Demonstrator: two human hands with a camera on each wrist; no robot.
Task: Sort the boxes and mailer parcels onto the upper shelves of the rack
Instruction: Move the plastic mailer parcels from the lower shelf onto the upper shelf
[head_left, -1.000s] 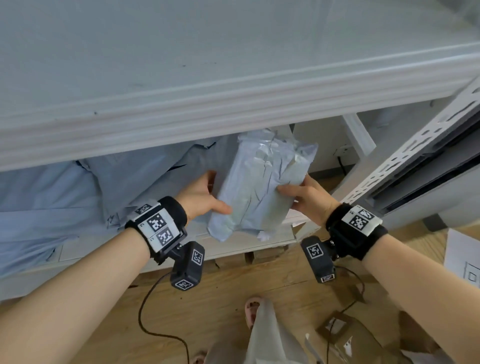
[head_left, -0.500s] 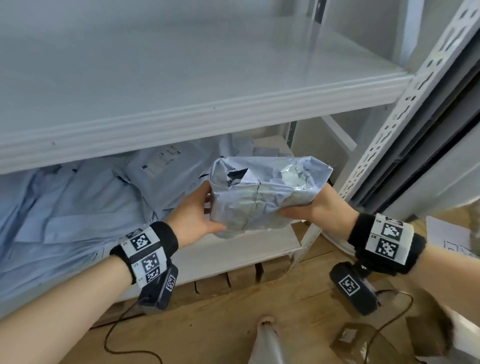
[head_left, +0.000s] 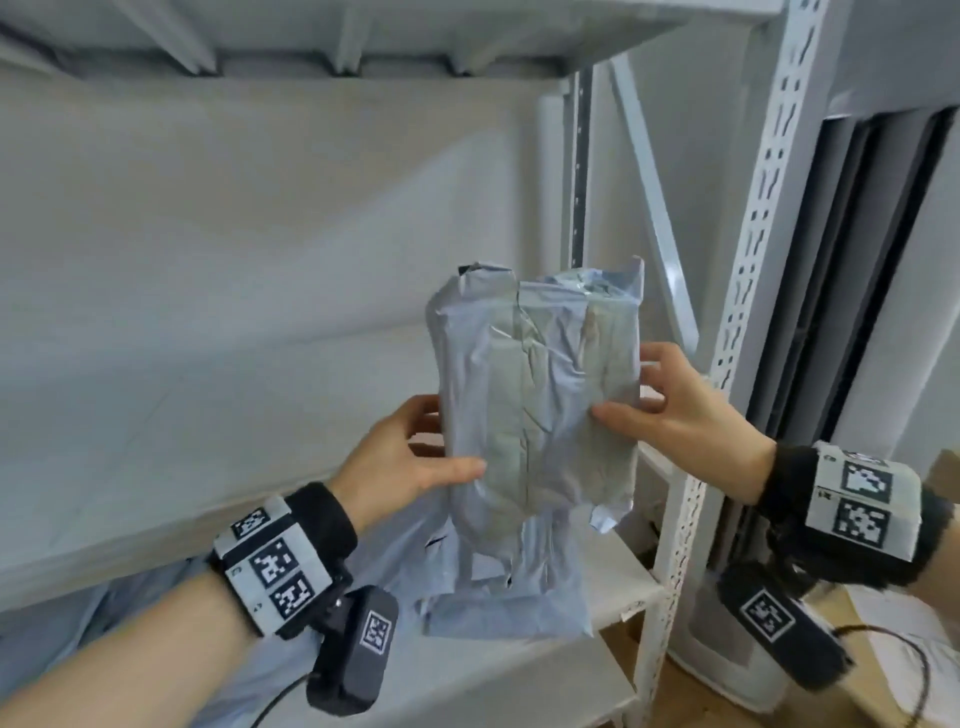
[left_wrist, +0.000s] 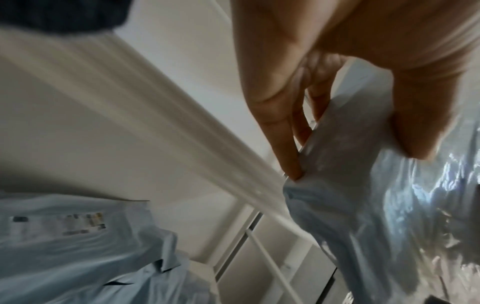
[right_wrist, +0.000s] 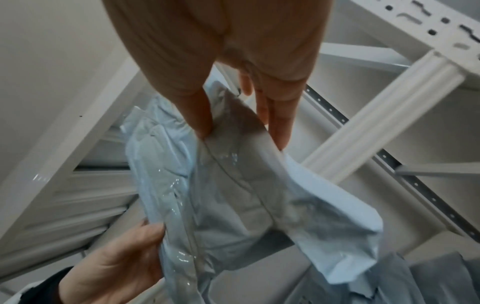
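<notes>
I hold the mailer (head_left: 535, 395) upright between both hands, left hand (head_left: 400, 457) pinching its left edge and right hand (head_left: 680, 410) its right, long axis vertical, just off the shelf's (head_left: 208, 415) front edge near its right corner.

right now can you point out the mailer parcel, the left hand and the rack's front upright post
mailer parcel (head_left: 537, 405), head view, on its crinkled front face.
left hand (head_left: 395, 462), head view, on the back of the hand.
rack's front upright post (head_left: 756, 218), head view, on the slotted white face.
</notes>
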